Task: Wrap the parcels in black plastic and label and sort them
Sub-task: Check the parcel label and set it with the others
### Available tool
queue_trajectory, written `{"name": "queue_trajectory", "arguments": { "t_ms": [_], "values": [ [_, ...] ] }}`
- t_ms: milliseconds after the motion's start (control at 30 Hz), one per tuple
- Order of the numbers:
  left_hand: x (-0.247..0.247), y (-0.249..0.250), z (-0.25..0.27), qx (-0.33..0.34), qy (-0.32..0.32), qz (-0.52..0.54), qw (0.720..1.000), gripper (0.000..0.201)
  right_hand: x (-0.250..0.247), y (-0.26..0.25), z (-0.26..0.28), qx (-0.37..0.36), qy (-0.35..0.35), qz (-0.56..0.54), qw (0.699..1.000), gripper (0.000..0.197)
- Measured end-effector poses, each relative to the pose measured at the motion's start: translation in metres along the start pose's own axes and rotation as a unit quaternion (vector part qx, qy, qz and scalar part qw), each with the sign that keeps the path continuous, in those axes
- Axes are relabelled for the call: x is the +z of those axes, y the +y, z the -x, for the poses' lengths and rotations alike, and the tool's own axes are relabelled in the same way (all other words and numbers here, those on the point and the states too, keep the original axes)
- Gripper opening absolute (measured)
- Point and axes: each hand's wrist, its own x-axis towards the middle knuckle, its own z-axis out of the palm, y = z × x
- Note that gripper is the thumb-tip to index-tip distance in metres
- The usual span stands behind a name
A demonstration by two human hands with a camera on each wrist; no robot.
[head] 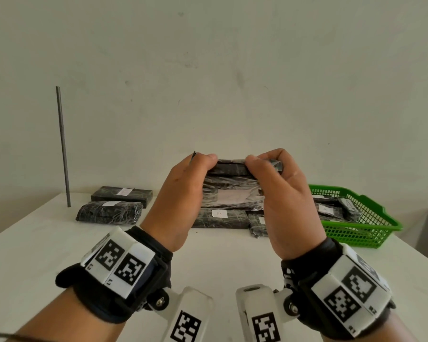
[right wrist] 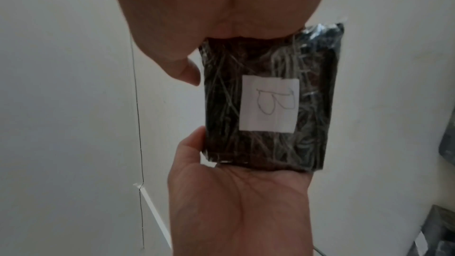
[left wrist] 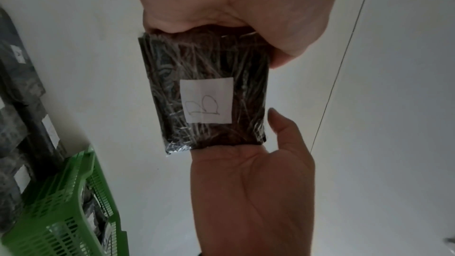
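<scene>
A pale wall stood behind the white worktop (head: 47,243). Above it, the left hand (head: 181,196) and the right hand (head: 287,201) each gripped one end of a black-wrapped parcel (head: 232,191), its white label (right wrist: 269,104) marked B. On the right, a green basket (head: 371,233) contained several labelled black parcels (head: 331,211). More wrapped parcels (head: 109,211) lay on the worktop beyond the hands.

The white label (right wrist: 269,103) on the black-wrapped parcel (right wrist: 268,139) I hold reads a handwritten "B". A label (head: 219,213) on a table parcel (head: 220,219) reads "A".
</scene>
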Motion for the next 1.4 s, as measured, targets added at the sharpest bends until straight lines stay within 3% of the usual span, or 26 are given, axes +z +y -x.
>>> {"name": "queue_trajectory", "arguments": {
  "t_ms": [133, 200, 267, 400, 467, 600, 767, 933, 1000, 1067, 1133, 1200, 1300, 1333, 1400],
  "values": [
    [-0.003, -0.002, -0.001, 0.001, 0.032, 0.028, 0.999, 0.020, 0.000, -0.001, -0.001, 0.013, -0.008, -0.004, 1.000, 0.017],
    [-0.004, -0.002, -0.001, -0.003, 0.039, 0.028, 0.999, 0.017, 0.002, -0.001, 0.000, 0.013, -0.023, 0.002, 1.000, 0.032],
    [-0.006, -0.004, -0.003, -0.015, 0.047, 0.051, 0.997, 0.020, 0.002, 0.000, -0.001, 0.016, -0.028, 0.008, 0.999, 0.046],
    [-0.014, -0.010, -0.005, -0.043, 0.033, 0.055, 0.997, 0.037, 0.000, 0.000, 0.000, 0.011, -0.031, 0.010, 0.999, 0.048],
    [-0.015, -0.008, -0.005, -0.050, 0.022, 0.060, 0.997, 0.035, 0.000, 0.001, 0.000, 0.010, -0.034, 0.012, 0.999, 0.051],
    [-0.017, -0.011, -0.009, -0.068, 0.021, 0.051, 0.996, 0.039, 0.000, 0.001, -0.001, 0.012, -0.032, 0.012, 0.999, 0.043],
    [-0.019, -0.013, -0.011, -0.092, 0.004, 0.048, 0.995, 0.044, -0.002, 0.001, -0.004, 0.054, -0.039, 0.016, 0.998, 0.015],
    [-0.030, -0.013, -0.014, -0.181, -0.029, 0.092, 0.979, 0.057, -0.010, 0.008, -0.010, 0.107, -0.082, 0.067, 0.989, 0.027],
    [-0.037, -0.013, -0.011, -0.167, -0.054, 0.087, 0.981, 0.060, -0.011, 0.011, -0.013, 0.094, -0.053, 0.068, 0.992, 0.022],
    [-0.044, -0.017, -0.010, -0.130, -0.060, 0.018, 0.989, 0.059, -0.011, 0.011, -0.015, 0.105, 0.006, 0.000, 0.994, 0.018],
    [-0.051, -0.020, -0.010, -0.093, -0.025, -0.031, 0.995, 0.057, -0.011, 0.010, -0.017, 0.119, 0.027, -0.087, 0.989, 0.018],
    [-0.059, -0.024, -0.013, -0.052, 0.017, -0.022, 0.998, 0.051, -0.014, 0.009, -0.017, 0.147, -0.033, -0.087, 0.985, 0.024],
    [-0.069, -0.017, -0.019, -0.026, 0.045, 0.003, 0.999, 0.039, -0.015, 0.013, -0.017, 0.181, -0.212, 0.118, 0.953, 0.037],
    [-0.072, -0.015, -0.022, -0.019, 0.042, -0.014, 0.999, 0.037, -0.012, 0.015, -0.017, 0.176, -0.238, 0.171, 0.940, 0.035],
    [-0.077, -0.012, -0.026, 0.001, 0.027, -0.065, 0.998, 0.034, -0.006, 0.017, -0.023, 0.150, -0.215, 0.213, 0.941, 0.033]
  ]
}}
